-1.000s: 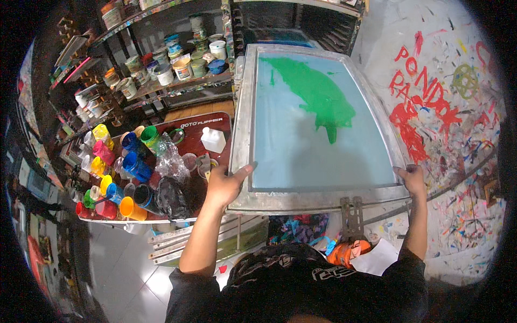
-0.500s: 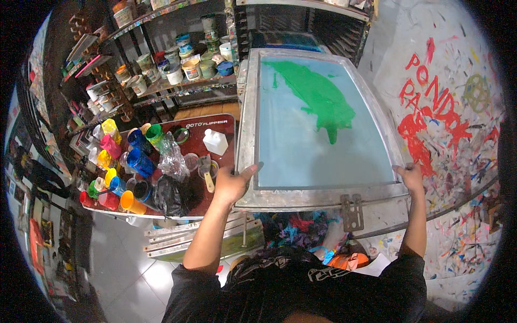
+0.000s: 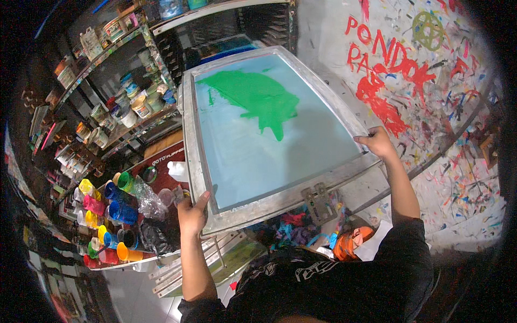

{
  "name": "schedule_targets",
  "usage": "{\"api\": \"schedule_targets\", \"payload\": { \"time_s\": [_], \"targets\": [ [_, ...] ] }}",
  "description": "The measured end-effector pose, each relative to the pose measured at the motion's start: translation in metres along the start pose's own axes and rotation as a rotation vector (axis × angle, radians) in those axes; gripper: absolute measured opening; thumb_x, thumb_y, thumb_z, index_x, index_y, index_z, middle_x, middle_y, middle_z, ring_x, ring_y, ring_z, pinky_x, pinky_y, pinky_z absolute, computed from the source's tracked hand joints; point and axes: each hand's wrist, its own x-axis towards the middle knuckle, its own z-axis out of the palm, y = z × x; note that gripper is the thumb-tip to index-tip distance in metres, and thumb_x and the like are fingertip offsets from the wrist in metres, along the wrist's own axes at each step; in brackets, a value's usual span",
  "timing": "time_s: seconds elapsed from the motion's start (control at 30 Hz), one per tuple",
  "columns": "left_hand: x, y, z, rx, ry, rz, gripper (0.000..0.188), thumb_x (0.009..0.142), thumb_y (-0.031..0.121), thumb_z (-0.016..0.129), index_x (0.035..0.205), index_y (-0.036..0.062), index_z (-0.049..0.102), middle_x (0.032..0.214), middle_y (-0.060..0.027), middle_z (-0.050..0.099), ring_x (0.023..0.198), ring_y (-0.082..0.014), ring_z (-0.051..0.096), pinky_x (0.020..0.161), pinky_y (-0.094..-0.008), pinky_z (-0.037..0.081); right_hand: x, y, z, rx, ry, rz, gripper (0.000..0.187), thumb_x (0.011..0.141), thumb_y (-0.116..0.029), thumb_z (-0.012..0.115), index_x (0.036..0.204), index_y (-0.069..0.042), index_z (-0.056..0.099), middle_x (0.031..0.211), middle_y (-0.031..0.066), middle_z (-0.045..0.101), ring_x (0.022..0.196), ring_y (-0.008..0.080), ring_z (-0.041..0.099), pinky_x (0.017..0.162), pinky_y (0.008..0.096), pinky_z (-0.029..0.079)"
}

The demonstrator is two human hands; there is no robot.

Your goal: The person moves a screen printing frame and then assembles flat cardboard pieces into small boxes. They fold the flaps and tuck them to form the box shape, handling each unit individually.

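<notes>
A large screen-printing frame [image 3: 189, 134] with a grey metal border fills the middle of the view. Green ink [image 3: 253, 94] is spread over the far part of its pale blue mesh [image 3: 242, 167], with a short drip toward me. My left hand [image 3: 193, 215] grips the near left corner, thumb on top of the border. At the near right corner my right hand [image 3: 378, 143] holds the border the same way. A slotted metal hinge plate [image 3: 321, 204] hangs from the near edge. The fingers under the frame are hidden.
Left is a dark red table [image 3: 167, 156] crowded with coloured cups [image 3: 123, 211], a white bottle [image 3: 176, 171] and plastic bags. Shelves of paint tubs [image 3: 141, 106] stand behind it. A paint-smeared wall [image 3: 431, 118] rises at right. Coloured rags [image 3: 291, 229] lie below the frame.
My view has swung to the right, so the surroundings shift left. The frame now sits tilted, its right side higher in view. Both hands keep their hold on it.
</notes>
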Motion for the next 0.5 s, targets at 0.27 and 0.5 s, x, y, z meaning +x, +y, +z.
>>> {"api": "schedule_targets", "payload": {
  "time_s": [0.27, 0.5],
  "targets": [
    [-0.01, -0.008, -0.006, 0.128, 0.056, -0.028, 0.036, 0.078, 0.017, 0.07, 0.101, -0.0089, 0.059, 0.094, -0.0121, 0.064, 0.083, -0.0169, 0.059, 0.076, -0.0285, 0.045, -0.007, -0.01, -0.009, -0.012, -0.131, 0.077, 0.041, 0.061, -0.032, 0.077, 0.063, 0.005, 0.06, 0.057, 0.0103, 0.056, 0.055, 0.0187, 0.054, 0.055, 0.0338, 0.043],
    [0.001, -0.014, -0.01, 0.026, -0.012, -0.025, 0.03, 0.081, 0.01, 0.066, 0.104, -0.006, 0.057, 0.095, -0.0074, 0.061, 0.079, -0.0122, 0.054, 0.068, -0.025, 0.044, 0.004, 0.013, 0.011, 0.079, 0.007, -0.033, 0.036, 0.062, -0.027, 0.077, 0.066, 0.005, 0.062, 0.058, 0.0065, 0.057, 0.054, 0.0138, 0.052, 0.053, 0.031, 0.041]
  ]
}}
